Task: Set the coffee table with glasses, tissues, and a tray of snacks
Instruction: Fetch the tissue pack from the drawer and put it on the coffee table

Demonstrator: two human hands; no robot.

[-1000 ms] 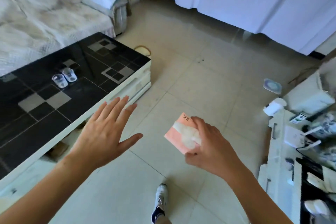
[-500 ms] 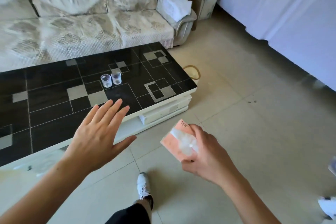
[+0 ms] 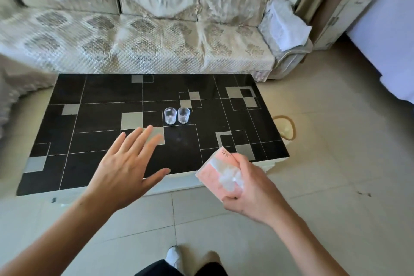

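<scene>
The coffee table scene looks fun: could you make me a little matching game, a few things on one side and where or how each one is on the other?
Things:
1. two clear glasses
2. pink tissue pack
3. left hand
4. folded white cloth

Where or how:
A. on the sofa's armrest
B. fingers straight, holding nothing, over the near edge of the table
C. standing side by side, upright, on the black coffee table
D. gripped in the right hand

Pairs: 1-C, 2-D, 3-B, 4-A
</scene>
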